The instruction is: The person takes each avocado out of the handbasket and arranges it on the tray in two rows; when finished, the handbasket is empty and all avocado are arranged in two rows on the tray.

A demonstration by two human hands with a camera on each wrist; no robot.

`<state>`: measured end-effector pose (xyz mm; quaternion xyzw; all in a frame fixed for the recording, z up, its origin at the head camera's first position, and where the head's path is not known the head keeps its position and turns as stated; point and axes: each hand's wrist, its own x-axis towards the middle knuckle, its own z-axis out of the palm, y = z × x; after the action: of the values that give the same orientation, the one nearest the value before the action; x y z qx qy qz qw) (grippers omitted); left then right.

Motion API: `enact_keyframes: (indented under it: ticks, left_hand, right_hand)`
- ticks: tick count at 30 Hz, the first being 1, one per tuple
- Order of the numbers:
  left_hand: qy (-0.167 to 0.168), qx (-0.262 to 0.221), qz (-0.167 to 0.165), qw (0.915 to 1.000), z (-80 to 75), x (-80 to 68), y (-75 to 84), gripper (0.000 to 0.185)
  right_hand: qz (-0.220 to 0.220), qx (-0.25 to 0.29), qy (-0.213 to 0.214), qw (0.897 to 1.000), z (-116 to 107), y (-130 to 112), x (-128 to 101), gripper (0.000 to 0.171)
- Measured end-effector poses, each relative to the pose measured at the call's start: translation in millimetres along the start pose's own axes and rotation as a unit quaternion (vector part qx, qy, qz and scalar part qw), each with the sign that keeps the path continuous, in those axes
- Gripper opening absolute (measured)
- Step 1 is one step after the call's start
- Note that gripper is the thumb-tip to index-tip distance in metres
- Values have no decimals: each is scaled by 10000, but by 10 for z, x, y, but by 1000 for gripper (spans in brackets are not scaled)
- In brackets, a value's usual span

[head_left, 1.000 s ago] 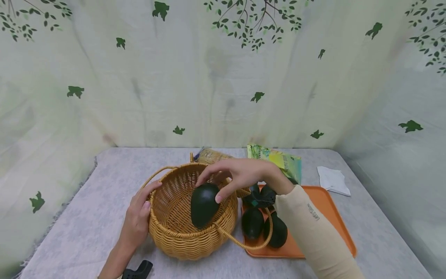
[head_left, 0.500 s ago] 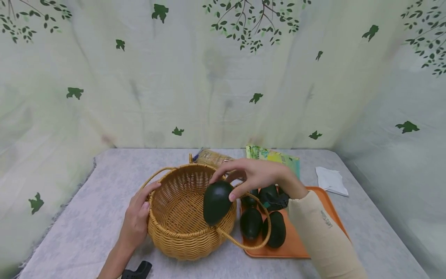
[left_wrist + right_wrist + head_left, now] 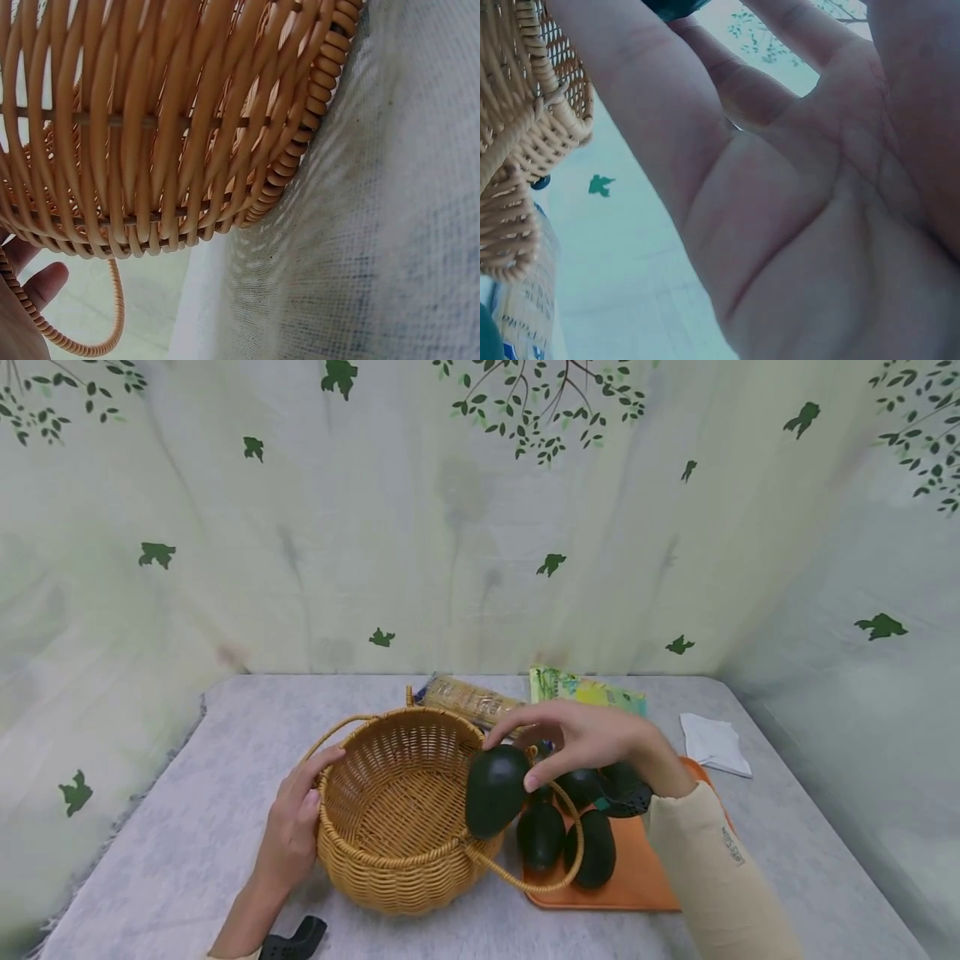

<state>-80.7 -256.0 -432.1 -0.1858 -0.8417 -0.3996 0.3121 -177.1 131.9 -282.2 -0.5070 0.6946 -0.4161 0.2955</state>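
Note:
My right hand [image 3: 592, 745] pinches a dark green avocado [image 3: 495, 793] between thumb and fingers, over the right rim of a wicker basket [image 3: 405, 885]. Only a sliver of that avocado [image 3: 676, 7] shows at the top of the right wrist view. My left hand [image 3: 291, 831] grips the basket's left rim. In the left wrist view its thumb [image 3: 46, 285] lies beside the looped handle [image 3: 116, 307]. More avocados [image 3: 540, 835] lie on an orange tray [image 3: 645, 877] to the right, partly hidden by my right hand and the basket's other handle.
Behind the basket lies a clear packet of pale yellow contents [image 3: 468, 697]. A green and yellow bag [image 3: 585, 689] lies right of it, and a folded white tissue [image 3: 712, 743] sits at the far right. A leaf-patterned cloth [image 3: 480, 527] hangs behind the table.
My right hand has carried the avocado rightward, from above the basket's inside to its right rim. The left hand has kept its hold on the basket.

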Motion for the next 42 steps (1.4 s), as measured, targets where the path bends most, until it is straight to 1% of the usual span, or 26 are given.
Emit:
enact_keyframes:
  ticks: [6,12,15,18,21,24,29,34,36,38,42]
  left_hand:
    - [-14,-38,-76,10000,-7,-11,2,52]
    - [50,-44,-20,10000,-4,-11,-9,53]
    - [28,-46,-109,9999,-1,-19,-9,53]
    - [-13,-30,-238,9997,-2,-33,-8,52]
    - [-36,-20,-305,9995,-5,-40,-4,52]
    - [-47,-3,-331,9994,-7,-45,1,53]
    - [10,-5,-219,9998,-6,-39,11,53]
    - [108,-40,117,9999,-5,-2,31,54]
    - [135,-36,187,9997,-7,12,39,54]
    - [120,-32,193,9997,-8,19,45,54]
    - [48,10,76,10000,-4,24,37,53]
  right_hand:
    - [257,90,118,9996,32,52,-146,50]
    - [469,26,405,9981,71,93,-332,50]
    - [652,179,547,9962,102,105,-430,50]
    - [678,453,573,9950,119,128,-513,50]
    - [593,599,605,9946,123,181,-584,51]
    - [470,509,720,9950,127,246,-652,51]
    - [472,531,851,9938,132,347,-796,50]
    - [591,577,1125,9902,128,440,-981,51]
    - [654,632,1221,9883,129,476,-1067,51]
    - [675,666,1305,9869,134,513,-1160,51]
    - [775,635,1551,9828,159,590,-1351,52]
